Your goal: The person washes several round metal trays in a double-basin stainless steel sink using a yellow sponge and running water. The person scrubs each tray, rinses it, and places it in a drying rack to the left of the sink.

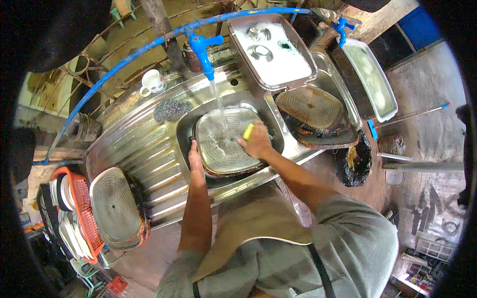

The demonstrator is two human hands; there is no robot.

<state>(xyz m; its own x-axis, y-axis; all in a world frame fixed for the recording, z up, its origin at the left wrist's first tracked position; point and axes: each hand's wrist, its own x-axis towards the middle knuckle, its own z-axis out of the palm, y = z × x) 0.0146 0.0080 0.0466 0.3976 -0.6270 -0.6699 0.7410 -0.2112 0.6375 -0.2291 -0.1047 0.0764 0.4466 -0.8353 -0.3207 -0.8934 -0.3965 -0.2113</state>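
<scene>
Metal plate (226, 149) lies in the sink basin (185, 130), under the right hand (258, 141), which clasps a yellow sponge (248, 132) against it. The left hand (196, 158) touches its left rim; whether those fingers close cannot be told. Beyond the grip, a blue tap (201, 52) runs.

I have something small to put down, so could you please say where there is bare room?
The ribbed drainboard is bare between the stacked plates on its left and the basin, below the scouring pad. The basin is crowded with a metal plate and both hands; more plates sit to its right, a sudsy tub behind.
</scene>
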